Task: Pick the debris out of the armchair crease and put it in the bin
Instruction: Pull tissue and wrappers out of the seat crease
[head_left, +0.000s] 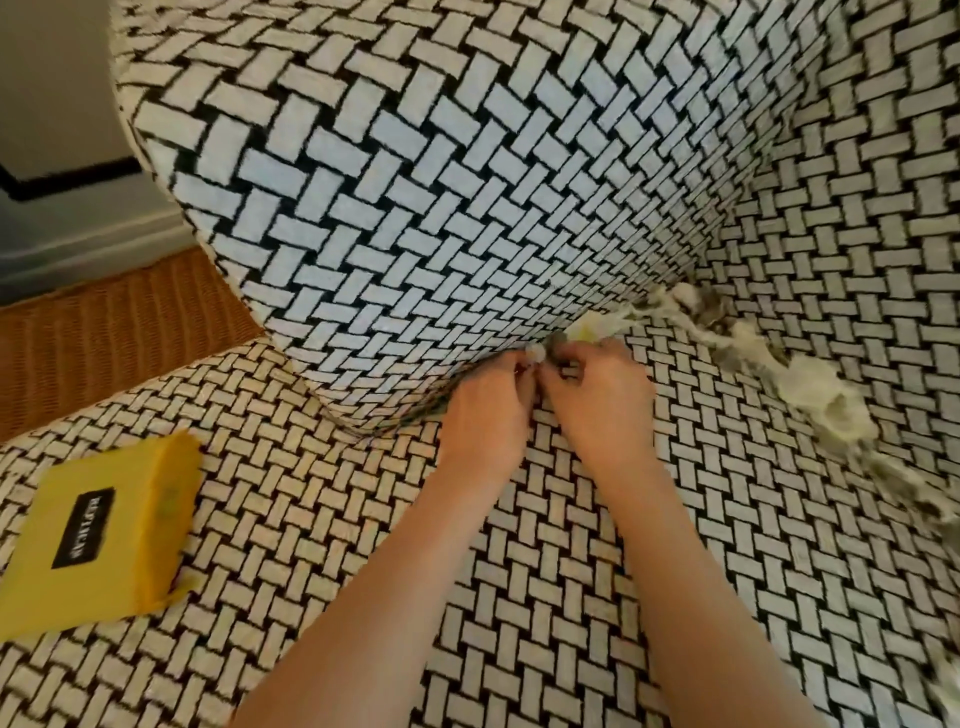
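Upholstered seating (467, 182) in a black-and-white basketweave print, filling nearly the whole view. Soft daylight on the rounded upper cushion, bluish there, warmer and creamier on the flat seat below. At the upper left, a pale grey wall (52, 67) with a white skirting board (88, 244) running along its foot. Dark black line (62, 179) crossing the wall just above the skirting. Beneath that, a strip of orange-brown woven flooring (104, 332), ribbed in texture, touching the base of the seat. Slight motion blur throughout, strongest toward the right edge.

Left grip (485, 410) and right grip (597, 405) side by side, fingertips pinched
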